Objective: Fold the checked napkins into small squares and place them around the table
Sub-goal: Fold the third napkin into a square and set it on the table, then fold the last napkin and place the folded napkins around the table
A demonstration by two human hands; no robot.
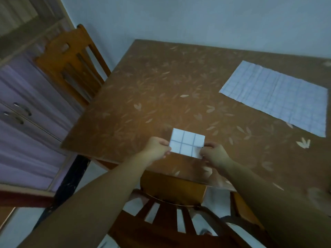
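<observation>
glossy table, creased napkin, wooden chair

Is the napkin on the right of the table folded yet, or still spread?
Spread: the napkin lies flat on the table, many checks showing, only creases.

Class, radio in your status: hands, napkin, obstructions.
Grips: left hand and right hand both pinch the folded checked napkin, near edge of the table. Second, unfolded napkin lies flat, far right. Nothing in the way.

Pale-blue wall, lilac cabinet at left, far wooden chair beside it, near wooden chair below.
</observation>
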